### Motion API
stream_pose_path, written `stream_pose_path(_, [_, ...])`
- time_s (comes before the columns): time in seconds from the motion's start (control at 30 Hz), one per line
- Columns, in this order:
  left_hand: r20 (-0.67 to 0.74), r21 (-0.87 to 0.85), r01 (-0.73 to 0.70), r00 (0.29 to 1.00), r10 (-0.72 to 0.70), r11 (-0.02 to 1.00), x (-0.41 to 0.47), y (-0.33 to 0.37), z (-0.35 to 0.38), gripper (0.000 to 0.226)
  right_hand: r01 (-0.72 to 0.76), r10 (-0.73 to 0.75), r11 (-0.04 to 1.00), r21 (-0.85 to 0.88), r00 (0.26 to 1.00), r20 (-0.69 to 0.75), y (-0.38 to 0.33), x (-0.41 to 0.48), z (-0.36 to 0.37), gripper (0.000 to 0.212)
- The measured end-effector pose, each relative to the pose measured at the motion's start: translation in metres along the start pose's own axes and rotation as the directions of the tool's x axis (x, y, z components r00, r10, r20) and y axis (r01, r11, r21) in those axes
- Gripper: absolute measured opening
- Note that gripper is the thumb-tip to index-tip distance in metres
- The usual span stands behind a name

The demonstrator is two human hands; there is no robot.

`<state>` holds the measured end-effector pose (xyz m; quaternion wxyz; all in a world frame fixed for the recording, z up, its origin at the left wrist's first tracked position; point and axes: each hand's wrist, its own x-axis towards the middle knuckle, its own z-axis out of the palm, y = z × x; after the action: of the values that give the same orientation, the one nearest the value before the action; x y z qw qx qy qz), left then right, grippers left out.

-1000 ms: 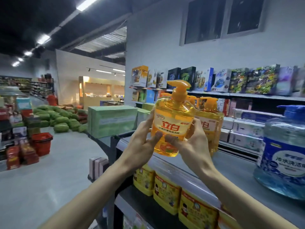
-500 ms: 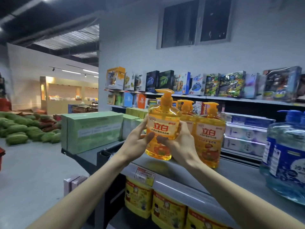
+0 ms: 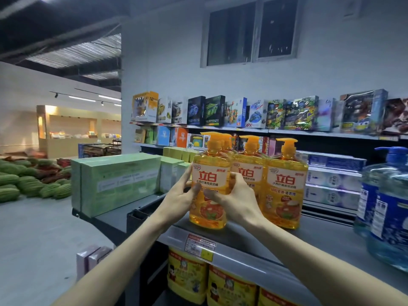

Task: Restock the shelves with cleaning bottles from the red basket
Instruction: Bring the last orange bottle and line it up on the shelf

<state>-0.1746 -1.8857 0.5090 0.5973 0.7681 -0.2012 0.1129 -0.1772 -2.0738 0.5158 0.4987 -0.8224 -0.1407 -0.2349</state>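
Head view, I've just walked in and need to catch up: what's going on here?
A person is shelving cleaning bottles. The left hand and right hand grip one yellow pump bottle, upright, its base at the grey shelf top, just left of matching yellow bottles already standing there. Whether it fully rests on the shelf is unclear. Further right stand blue jugs.

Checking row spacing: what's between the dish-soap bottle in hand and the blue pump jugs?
Head view: beside the held bottle, two more orange dish-soap bottles, then bare grey shelf up to the blue pump jugs.
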Motion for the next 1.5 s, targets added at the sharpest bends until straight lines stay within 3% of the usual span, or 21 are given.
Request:
stream_pose_path(0.07, [0.019,0.08,0.0,1.0,-0.002,0.997,-0.007,0.001,0.001,0.074,-0.018,0.02,1.0,-0.025,0.996,0.085,0.002,-0.003,-0.009,0.074])
stream_pose_path(0.17, [0.018,0.237,-0.02,1.0,0.017,0.971,-0.02,0.001,0.002,0.086,0.025,0.007,0.988,-0.155,0.978,0.206,0.008,-0.014,-0.018,0.053])
stream_pose_path(0.37, [-0.005,0.297,-0.019,1.0,0.021,0.955,-0.018,-0.002,0.005,0.082,0.057,-0.018,0.973,-0.226,0.985,0.172,0.009,-0.014,-0.01,0.036])
stream_pose_path(0.67, [-0.043,0.367,-0.05,0.997,0.07,0.929,0.002,-0.017,0.004,0.074,0.033,0.012,0.963,-0.267,0.986,0.166,0.014,0.006,-0.001,0.052])
stream_pose_path(0.8, [-0.11,0.533,-0.033,0.988,0.108,0.845,0.005,-0.038,0.015,0.078,-0.001,0.052,0.966,-0.26,0.98,0.192,0.02,0.017,-0.003,0.044])
stream_pose_path(1.1, [-0.121,0.714,0.087,0.993,0.0,0.694,0.007,-0.043,0.017,0.072,0.02,0.024,0.963,-0.27,0.987,0.159,0.037,0.027,0.005,0.065])
stream_pose_path(1.37, [-0.183,0.653,0.078,0.981,0.057,0.754,0.008,-0.048,0.019,0.061,0.056,-0.004,0.966,-0.253,0.979,0.203,0.039,0.023,0.004,0.055])
stream_pose_path(1.5, [-0.183,0.656,0.076,0.981,0.061,0.751,0.012,-0.052,0.017,0.066,0.048,0.01,0.962,-0.27,0.978,0.209,0.041,0.024,0.003,0.052])
